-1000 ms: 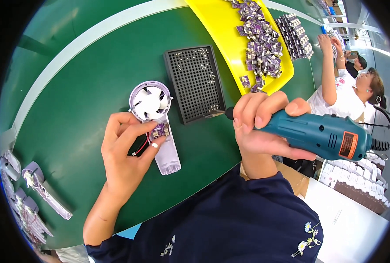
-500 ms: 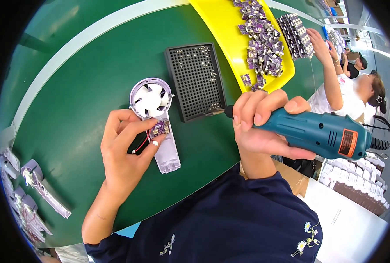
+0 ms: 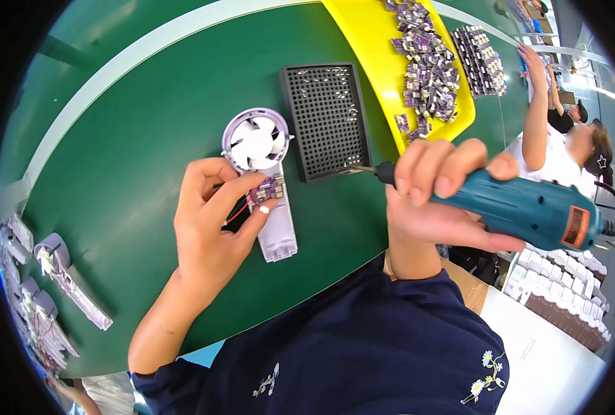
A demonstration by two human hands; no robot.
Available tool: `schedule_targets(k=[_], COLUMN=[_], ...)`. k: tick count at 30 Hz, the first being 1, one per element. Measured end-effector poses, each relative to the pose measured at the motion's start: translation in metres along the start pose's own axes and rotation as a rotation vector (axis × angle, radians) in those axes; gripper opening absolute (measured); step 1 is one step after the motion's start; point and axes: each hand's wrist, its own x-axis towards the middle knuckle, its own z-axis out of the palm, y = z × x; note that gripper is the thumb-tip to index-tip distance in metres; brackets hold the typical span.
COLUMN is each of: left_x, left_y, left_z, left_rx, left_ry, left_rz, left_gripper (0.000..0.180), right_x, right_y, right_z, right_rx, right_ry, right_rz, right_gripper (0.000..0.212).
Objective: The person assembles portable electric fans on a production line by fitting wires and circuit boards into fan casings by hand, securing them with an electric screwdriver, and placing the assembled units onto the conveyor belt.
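Observation:
A small purple circuit board [image 3: 267, 189] is pinched between the thumb and fingers of my left hand [image 3: 214, 214], over the pale lilac handle shell [image 3: 277, 232] of a handheld fan. Thin red and black wires run by my fingers. Above the board, the white fan blades [image 3: 255, 144] sit inside the shell's round ring. My right hand [image 3: 425, 197] is wrapped around a teal electric screwdriver [image 3: 518, 207], held sideways with its bit pointing left. The bit's tip is at the lower edge of a black screw tray [image 3: 324, 121]; whether it touches a screw is too small to tell.
A yellow tray [image 3: 369, 41] heaped with purple circuit boards [image 3: 428, 76] stands at the far right, with stacked boards [image 3: 477, 59] beside it. More fan shells [image 3: 69, 280] lie at the left on the green table [image 3: 155, 124]. A co-worker [image 3: 549, 138] reaches in at the right.
The view has shifted, so the table's things appear farther right and slightly higher. Both my hands keep their holds, and the bit stays by the screw tray's lower edge.

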Motion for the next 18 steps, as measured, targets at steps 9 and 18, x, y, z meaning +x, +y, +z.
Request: schedule_targets(k=[9,18], left_x=[-0.005,0.0], left_y=[0.003,0.007], left_z=[-0.001,-0.005], left_rx=[-0.017,0.114], left_ry=[-0.009,0.04], left_rz=[-0.026,0.226], left_gripper=[0.043,0.04], right_x=[0.009,0.007], right_y=[-0.002,0.0], right_z=[0.039,0.052], right_rx=[0.044,0.103], right_ry=[-0.147,-0.161], right_rz=[0.096,0.152], right_gripper=[0.073,0.071])
